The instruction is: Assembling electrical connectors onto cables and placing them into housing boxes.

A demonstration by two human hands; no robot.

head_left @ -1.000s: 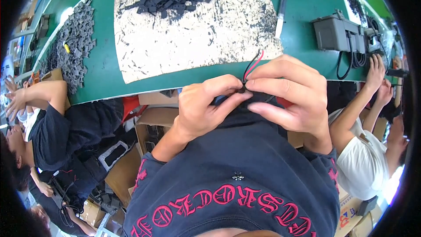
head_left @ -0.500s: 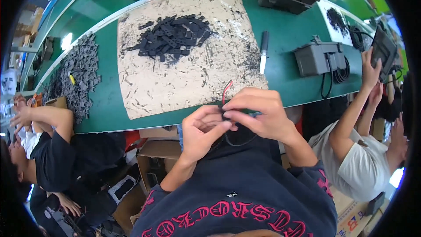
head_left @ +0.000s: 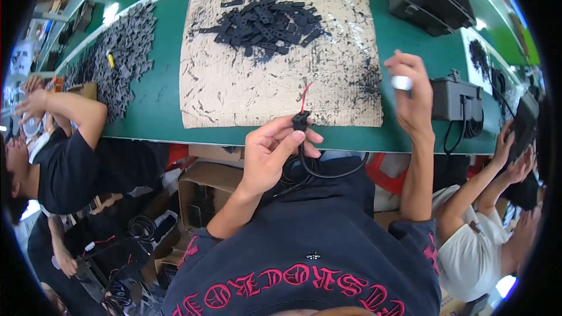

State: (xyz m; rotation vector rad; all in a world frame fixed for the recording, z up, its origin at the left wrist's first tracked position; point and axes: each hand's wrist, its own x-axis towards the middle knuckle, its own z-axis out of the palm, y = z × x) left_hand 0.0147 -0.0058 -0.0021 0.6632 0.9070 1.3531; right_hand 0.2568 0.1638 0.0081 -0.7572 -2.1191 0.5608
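Note:
My left hand pinches a small black plastic cable clamp between thumb and fingers, just in front of the table's near edge. A red wire sticks up from it over the cardboard. Below, a black cable loops down and to the right across my lap. To the right of the cardboard, my right hand is closed around a tool whose white end shows by the fingers. The rest of that tool is hidden by the hand.
A pile of flat black plastic pieces lies on the stained cardboard sheet. Grey parts spread over the green table at left. Grey cases and a grey box with cable stand at right. Co-workers sit on both sides.
My right hand has left the clamp, moved right and taken hold of the tool that lay beside the cardboard. My left hand keeps the clamp. The view has shifted.

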